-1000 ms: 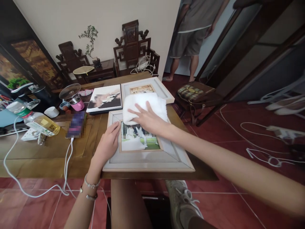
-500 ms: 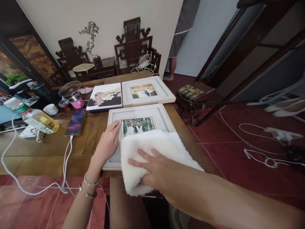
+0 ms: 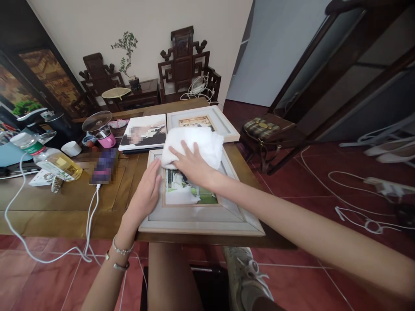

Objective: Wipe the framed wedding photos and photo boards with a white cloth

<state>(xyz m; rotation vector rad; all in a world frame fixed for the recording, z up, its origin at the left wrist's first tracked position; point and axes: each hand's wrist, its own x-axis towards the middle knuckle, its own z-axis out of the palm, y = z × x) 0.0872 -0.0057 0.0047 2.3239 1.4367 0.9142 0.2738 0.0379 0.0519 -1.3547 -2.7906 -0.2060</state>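
Observation:
My right hand [image 3: 193,165] lies with fingers spread on a fluffy white cloth [image 3: 209,144], pressing it against the far part of a light wooden picture frame [image 3: 194,225]. The cloth covers the upper part of the framed photo [image 3: 194,194] and overlaps the near edge of a second picture frame [image 3: 227,123] behind. My left hand [image 3: 147,190] rests along the left edge of the near frame, fingers stretched out, gripping nothing. Both frames lie flat on the wooden table [image 3: 136,222].
A photo panel [image 3: 145,129] lies left of the far frame. Further left are a phone [image 3: 103,166] with a white cable, a tilted bottle [image 3: 58,162], a white cup [image 3: 71,149] and a pink mug [image 3: 106,139]. A plaid bag [image 3: 261,128] sits right of the table.
My right hand has moved away from me with the cloth, from the frame's near side to its far side, uncovering the lower photo. My left hand stays at the left edge.

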